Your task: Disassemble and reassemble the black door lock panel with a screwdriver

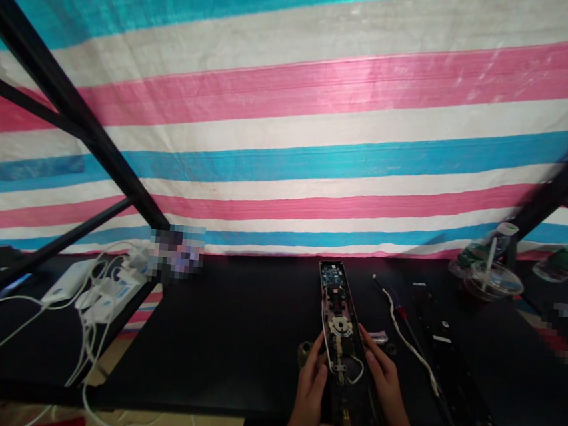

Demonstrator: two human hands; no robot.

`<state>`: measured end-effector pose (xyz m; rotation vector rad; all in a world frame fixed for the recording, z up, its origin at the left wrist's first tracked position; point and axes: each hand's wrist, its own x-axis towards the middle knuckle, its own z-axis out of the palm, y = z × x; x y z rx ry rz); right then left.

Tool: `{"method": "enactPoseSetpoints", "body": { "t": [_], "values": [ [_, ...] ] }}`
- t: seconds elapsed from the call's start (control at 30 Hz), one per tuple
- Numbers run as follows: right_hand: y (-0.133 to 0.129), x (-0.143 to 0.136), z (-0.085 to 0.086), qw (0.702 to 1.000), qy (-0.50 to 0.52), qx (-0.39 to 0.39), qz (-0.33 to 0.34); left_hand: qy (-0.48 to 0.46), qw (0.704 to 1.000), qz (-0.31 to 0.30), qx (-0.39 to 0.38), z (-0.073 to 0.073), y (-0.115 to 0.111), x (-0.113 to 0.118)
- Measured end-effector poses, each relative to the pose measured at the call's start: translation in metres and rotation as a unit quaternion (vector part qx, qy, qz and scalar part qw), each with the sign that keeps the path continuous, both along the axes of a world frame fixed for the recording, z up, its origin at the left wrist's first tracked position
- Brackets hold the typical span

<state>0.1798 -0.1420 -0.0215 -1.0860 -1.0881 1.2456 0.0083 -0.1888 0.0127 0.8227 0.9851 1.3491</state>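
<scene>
A long, narrow dark device housing [345, 353] lies lengthwise between my hands, its inside exposed. It shows a blue circuit board at the far end, a pale round part in the middle, white wires and a brass-coloured piece near the close end. My left hand [311, 390] holds its left edge, fingers bent against the side. My right hand [385, 383] holds the right edge, fingers along the side. A small dark roundish object [304, 352] sits beside my left hand. Just beyond my right fingers lies a small clear packet [377, 337].
Right of the housing are a white cable [414, 349] and a long black panel [451, 356]. A lidded plastic cup with a straw [495, 283] and bottles stand at the back right. On the left, a power strip [114, 297] has tangled white cords. Black frame bars rise at both sides.
</scene>
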Motion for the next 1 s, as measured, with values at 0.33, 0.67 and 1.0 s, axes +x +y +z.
{"method": "enactPoseSetpoints", "body": {
  "t": [0.33,0.67,1.0],
  "values": [
    [-0.001,0.0008,-0.0051,0.999,-0.003,0.041,0.016,0.017,1.0,-0.015,-0.003,0.0054,-0.0053,0.0007],
    [0.0018,-0.0002,-0.0035,0.999,0.019,0.034,0.019,0.034,0.999,-0.026,0.008,0.0033,-0.0033,0.001],
    [0.001,-0.0014,-0.0027,0.998,0.043,0.022,0.041,0.027,0.999,-0.015,0.013,0.0014,-0.002,0.0027]
  ]
}}
